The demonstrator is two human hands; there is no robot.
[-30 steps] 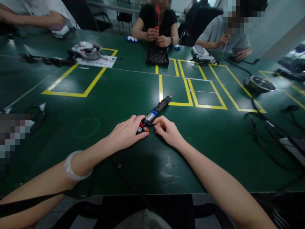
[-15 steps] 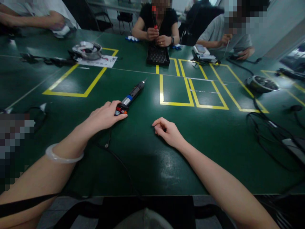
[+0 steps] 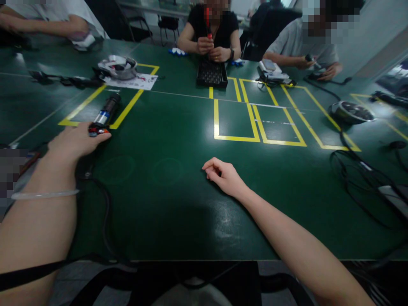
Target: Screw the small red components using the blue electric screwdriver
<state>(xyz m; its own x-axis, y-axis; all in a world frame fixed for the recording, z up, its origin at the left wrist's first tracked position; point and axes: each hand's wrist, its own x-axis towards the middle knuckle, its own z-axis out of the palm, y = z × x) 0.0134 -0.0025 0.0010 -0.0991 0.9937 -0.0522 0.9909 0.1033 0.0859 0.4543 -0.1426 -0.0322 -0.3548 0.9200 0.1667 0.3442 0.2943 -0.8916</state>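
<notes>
On the left, my left hand (image 3: 72,138) is closed around the rear end of a corded electric screwdriver (image 3: 104,114). The tool is black with a blue and silver band, and red and orange parts show by my thumb. Its front end points away from me, over the left yellow-taped outline (image 3: 115,126). A black cord (image 3: 106,212) runs from it back over the table's near edge. My right hand (image 3: 225,174) rests on the green table (image 3: 178,204), right of the middle, fingers loosely curled in with nothing seen in them.
Across the table, a person holds a red-handled tool (image 3: 208,23) above a black tray (image 3: 212,76). Beyond the left outline, a white-and-grey device (image 3: 117,67) sits on a printed sheet (image 3: 143,81). Black cables (image 3: 357,178) and a round device (image 3: 352,112) lie at right.
My left hand has carried the electric screwdriver leftward, from the table's middle to the left taped outline, its cord trailing along. My right hand has stayed in place.
</notes>
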